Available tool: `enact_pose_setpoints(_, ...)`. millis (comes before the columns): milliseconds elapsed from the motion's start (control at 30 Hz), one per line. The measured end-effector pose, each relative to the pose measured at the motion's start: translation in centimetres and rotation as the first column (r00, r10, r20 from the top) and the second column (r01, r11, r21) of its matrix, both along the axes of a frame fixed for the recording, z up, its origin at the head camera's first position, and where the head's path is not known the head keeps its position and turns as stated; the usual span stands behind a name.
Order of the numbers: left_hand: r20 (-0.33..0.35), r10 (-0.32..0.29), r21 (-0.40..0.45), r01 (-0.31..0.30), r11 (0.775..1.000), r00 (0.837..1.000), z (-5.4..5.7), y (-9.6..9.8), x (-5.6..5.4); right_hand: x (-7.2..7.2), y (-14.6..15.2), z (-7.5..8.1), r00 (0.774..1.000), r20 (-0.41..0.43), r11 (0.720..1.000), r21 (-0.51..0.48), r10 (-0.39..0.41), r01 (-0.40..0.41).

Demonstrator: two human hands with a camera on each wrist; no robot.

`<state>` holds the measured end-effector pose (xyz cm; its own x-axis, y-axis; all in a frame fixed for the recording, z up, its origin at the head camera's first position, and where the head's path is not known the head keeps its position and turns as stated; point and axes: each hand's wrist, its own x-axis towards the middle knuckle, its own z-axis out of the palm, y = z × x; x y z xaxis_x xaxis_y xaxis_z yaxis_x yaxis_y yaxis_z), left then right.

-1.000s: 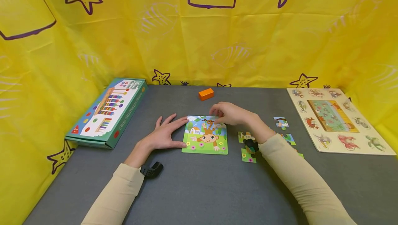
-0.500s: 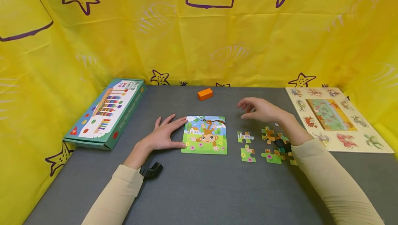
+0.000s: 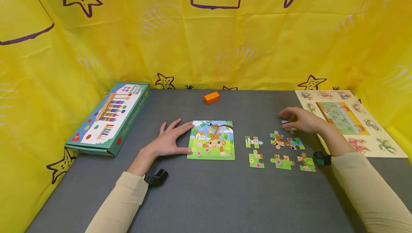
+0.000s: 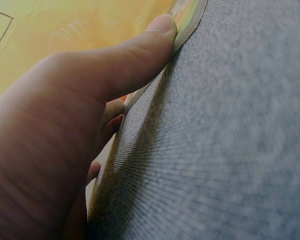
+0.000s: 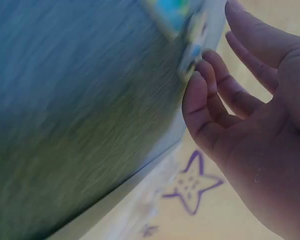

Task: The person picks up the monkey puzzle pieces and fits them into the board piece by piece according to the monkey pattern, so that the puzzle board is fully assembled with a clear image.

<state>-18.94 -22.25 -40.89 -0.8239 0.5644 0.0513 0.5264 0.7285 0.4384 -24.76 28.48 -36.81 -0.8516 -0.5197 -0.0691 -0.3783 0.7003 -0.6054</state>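
The square, bright monkey puzzle [image 3: 211, 146] lies flat, touching the left hand [image 3: 166, 141]. Loose pieces [image 3: 282, 162] lie to its right, the farthest one partly hidden by the right hand [image 3: 304, 119].

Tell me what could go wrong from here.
The right hand partly covers the farthest loose piece, so a clumsy pickup could knock it askew or drop it. On its way back, that hand might brush the blue-topped piece, which lies just nearer the person. The left hand touches the monkey board along its left side; a sideways push could slide the board across the gray table.
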Motion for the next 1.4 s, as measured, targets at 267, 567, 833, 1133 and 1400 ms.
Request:
enact_pose_setpoints(267, 0.008, 0.002, -0.001, -0.002, 1.0, 1.0, -0.1, 0.0, 0.0, -0.1, 1.9, -0.7, 0.998, -0.051, 0.999, 0.046, 0.027, -0.024)
enact_pose_setpoints(567, 0.012, 0.001, -0.008, -0.001, 1.0, 1.0, -0.1, 0.1, 0.0, 0.2, 1.9, 0.1, 1.0, -0.013, 0.999, 0.048, -0.016, 0.016)
enact_pose_setpoints(833, -0.002, 0.0, -0.011, 0.0, 1.0, 1.0, -0.1, -0.1, 0.0, 0.1, 0.3, 1.6, 1.0, 0.026, 1.0, -0.013, -0.015, 0.015)
enact_pose_setpoints(1133, -0.001, 0.007, -0.013, -0.007, 1.0, 1.0, -0.1, -0.1, -0.1, -0.2, -6.2, 2.7, 0.996, -0.001, 0.994, -0.065, 0.089, -0.089)
enact_pose_setpoints(1400, -0.002, 0.009, -0.015, -0.009, 1.0, 1.0, -0.3, -0.1, -0.1, -0.9, -11.7, 2.0, 0.985, 0.011, 0.982, -0.073, 0.174, -0.173)
